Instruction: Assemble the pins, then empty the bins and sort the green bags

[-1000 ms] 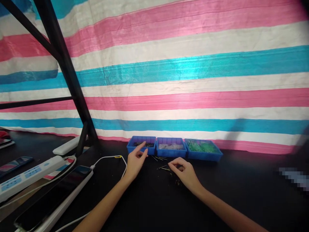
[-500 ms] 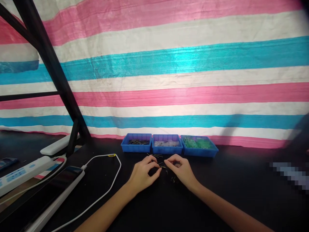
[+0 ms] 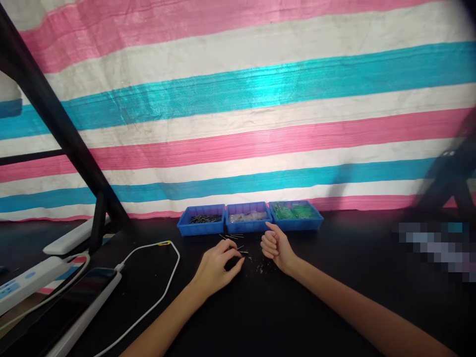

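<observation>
Thumb and forefinger of the left hand [image 3: 219,265] are bent toward each other with a narrow space at most between their tips; whether they grip a pin cannot be told. One thin pin [image 3: 243,252] shows right by those tips, on the near side of the middle blue tray [image 3: 247,226]. The right hand [image 3: 278,248] is raised just in front of the middle blue tray and to its right, one digit extended, the others curled toward the palm; whether anything is inside cannot be told. The hands are apart. More loose pins [image 3: 234,236] lie on the black table [image 3: 260,317], close to the near wall of the middle blue tray, and small bits [image 3: 262,267] are scattered farther in front of it. The middle blue tray contains whitish, translucent pieces. Immediately left of it sits a blue tray of dark pins [image 3: 201,228]; immediately right, a blue tray of green pieces [image 3: 297,223]. Well left of the middle blue tray: a white cable [image 3: 173,280] with a yellow mark, plugged into a dark-screened phone [image 3: 80,297], then a white power strip [image 3: 33,282] and a black frame [image 3: 74,144]. Behind the middle blue tray hangs a striped sheet [image 3: 260,119] in pink, white and blue.
</observation>
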`<action>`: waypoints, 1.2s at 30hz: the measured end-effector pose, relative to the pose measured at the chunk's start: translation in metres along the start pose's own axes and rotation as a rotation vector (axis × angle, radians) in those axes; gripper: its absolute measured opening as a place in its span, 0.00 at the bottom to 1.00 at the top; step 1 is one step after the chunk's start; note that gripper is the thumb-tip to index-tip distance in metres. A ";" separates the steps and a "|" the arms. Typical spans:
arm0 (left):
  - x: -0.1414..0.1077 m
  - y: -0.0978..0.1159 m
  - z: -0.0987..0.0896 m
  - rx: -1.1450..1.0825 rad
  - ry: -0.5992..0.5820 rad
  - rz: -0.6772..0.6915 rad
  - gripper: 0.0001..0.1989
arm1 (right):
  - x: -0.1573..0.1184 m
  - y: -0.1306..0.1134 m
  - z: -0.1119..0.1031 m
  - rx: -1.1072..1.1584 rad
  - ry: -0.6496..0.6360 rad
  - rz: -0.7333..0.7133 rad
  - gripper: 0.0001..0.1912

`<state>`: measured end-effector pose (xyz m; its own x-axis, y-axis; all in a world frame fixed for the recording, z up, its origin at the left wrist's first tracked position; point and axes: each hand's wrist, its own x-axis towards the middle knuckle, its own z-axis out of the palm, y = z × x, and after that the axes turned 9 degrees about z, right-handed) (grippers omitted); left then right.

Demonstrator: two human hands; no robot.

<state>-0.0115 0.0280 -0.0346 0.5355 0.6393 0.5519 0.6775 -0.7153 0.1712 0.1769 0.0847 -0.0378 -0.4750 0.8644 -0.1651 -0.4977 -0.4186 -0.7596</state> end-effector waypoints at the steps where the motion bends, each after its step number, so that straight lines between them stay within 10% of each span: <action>1: 0.000 0.000 0.000 0.000 -0.005 0.004 0.08 | 0.000 -0.001 0.000 0.016 -0.007 0.019 0.28; 18: 0.003 -0.015 0.009 0.165 -0.158 0.111 0.17 | 0.001 0.002 0.000 -0.138 -0.137 -0.022 0.18; 36: -0.001 -0.029 0.014 0.222 -0.050 0.015 0.11 | -0.001 -0.001 -0.001 -0.210 -0.187 -0.029 0.15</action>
<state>-0.0242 0.0520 -0.0514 0.5670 0.6460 0.5111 0.7605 -0.6489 -0.0235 0.1790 0.0841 -0.0374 -0.5985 0.8003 -0.0372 -0.3610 -0.3109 -0.8792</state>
